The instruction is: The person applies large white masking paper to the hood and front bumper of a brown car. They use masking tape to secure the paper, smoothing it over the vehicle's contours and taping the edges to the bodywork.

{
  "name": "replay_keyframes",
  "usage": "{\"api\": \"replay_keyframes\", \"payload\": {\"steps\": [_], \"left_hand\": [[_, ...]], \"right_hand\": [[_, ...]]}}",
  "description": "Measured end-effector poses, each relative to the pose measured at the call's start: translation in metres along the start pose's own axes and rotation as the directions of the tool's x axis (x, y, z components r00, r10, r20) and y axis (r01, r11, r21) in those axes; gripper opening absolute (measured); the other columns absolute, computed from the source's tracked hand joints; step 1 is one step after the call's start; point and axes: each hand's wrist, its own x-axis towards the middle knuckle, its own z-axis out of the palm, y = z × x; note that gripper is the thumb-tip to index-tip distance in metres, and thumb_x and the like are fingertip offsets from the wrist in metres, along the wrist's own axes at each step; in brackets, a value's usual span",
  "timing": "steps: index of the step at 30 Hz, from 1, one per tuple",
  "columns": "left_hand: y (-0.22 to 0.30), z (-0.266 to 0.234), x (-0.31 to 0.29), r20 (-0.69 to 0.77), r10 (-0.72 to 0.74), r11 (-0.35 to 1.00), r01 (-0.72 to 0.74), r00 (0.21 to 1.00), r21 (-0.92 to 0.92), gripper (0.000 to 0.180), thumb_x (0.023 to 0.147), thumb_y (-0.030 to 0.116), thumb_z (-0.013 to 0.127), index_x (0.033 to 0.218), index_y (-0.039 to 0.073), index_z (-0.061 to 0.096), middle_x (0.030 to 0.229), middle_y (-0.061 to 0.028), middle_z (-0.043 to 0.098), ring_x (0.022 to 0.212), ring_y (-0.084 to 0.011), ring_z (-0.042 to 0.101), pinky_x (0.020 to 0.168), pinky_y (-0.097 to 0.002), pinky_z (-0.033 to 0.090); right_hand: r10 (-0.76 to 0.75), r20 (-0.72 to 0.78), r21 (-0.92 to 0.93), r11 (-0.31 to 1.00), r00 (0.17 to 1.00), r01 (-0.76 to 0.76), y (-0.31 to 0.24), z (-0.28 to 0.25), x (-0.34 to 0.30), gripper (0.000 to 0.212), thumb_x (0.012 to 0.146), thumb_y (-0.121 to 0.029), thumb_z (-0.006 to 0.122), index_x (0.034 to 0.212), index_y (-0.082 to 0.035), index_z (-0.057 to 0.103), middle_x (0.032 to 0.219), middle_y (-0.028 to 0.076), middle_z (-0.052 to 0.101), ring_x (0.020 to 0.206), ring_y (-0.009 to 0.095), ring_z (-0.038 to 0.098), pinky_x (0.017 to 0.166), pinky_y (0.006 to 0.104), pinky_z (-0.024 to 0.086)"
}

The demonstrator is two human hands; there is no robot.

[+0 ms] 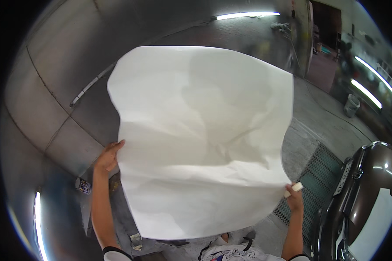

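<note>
A large sheet of white paper [161, 108] is spread in front of me, slightly creased across its middle and with a shadow on it. My left hand [109, 155] grips its left edge, with the thumb on the near face and the fingers behind, hidden. At the lower right edge, my right hand [295, 199] pinches the sheet and also holds a small cream-coloured piece [297, 187] that resembles a roll of masking tape. Most of what lies behind the sheet is hidden.
A dark brown car [383, 161] with a white piece on its surface stands at the right, beside a floor grate [320, 174]. A bucket [352, 105] sits near the right wall. A can [82, 185] is at the left. An open doorway [324, 48] shows at the far right.
</note>
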Motion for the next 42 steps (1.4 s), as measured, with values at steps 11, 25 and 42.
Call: {"api": "replay_keyframes", "payload": {"steps": [11,25,42], "left_hand": [[-0.162,0.248,-0.064,0.457,0.066,0.998,-0.051,0.887,-0.044,0.092,0.078,0.01,0.079,0.15,-0.002,0.023,0.141,-0.0142,0.047,0.13,-0.0242,0.045,0.109,-0.0339,0.033],[-0.134,0.339,-0.05,0.534,0.17,0.984,-0.113,0.828,-0.138,0.049,0.088,0.007,0.069,0.132,0.005,0.049,0.105,-0.0105,0.067,0.093,-0.012,0.061,0.082,-0.0283,0.05],[-0.06,0.331,-0.035,0.794,0.127,0.76,-0.572,0.595,0.308,0.038,0.073,0.004,0.079,0.11,0.007,0.071,0.096,-0.0045,0.069,0.086,-0.0141,0.061,0.084,-0.0294,0.048]], "right_hand": [[-0.271,-0.661,-0.124,0.959,0.699,0.254,-0.095,-0.17,-0.232,0.016,0.092,-0.014,0.066,0.101,-0.003,0.059,0.098,0.004,0.062,0.092,0.014,0.058,0.082,0.03,0.046],[-0.565,-0.746,-0.477,0.822,0.353,0.311,-0.115,-0.115,-0.38,0.024,0.084,-0.004,0.072,0.105,-0.004,0.06,0.085,-0.003,0.053,0.079,0.008,0.047,0.074,0.0225,0.038],[-0.699,-0.522,-0.853,0.437,0.489,-0.285,-0.17,-0.034,-0.473,0.013,0.087,-0.014,0.066,0.088,-0.004,0.058,0.092,0.002,0.058,0.087,0.011,0.05,0.08,0.0266,0.042]]}}
